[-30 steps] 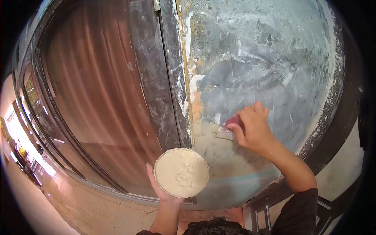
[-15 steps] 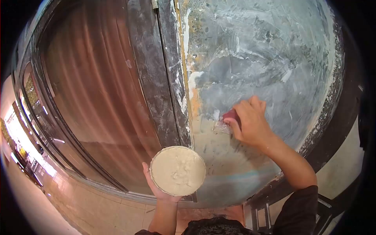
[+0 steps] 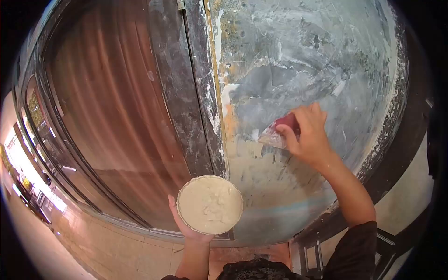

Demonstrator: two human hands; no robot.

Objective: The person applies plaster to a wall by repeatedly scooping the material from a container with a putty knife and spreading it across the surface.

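One patchy wall (image 3: 298, 84) — two hands (image 3: 309, 133) (image 3: 188, 231) hold one scraper (image 3: 272, 135), one bowl (image 3: 210, 177).

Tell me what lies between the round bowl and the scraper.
In the head view, only a beige, dark-streaked patch of wall shows between the bowl and the scraper.

- My right hand (image 3: 308, 133) is higher on the wall (image 3: 298, 56) than a second ago, and a little further right.
- The scraper (image 3: 275, 133) in it has risen too: its blade, first below the pale dab (image 3: 255, 135), now stands just beside it, on the right.
- The blade shows plainly again, after looking thin and blurred half a second ago.
- Cream filler with dark streaks (image 3: 261, 161) is uncovered where the blade was.
- My left hand (image 3: 187, 228) and the bowl (image 3: 210, 177) sit slightly further left in view.
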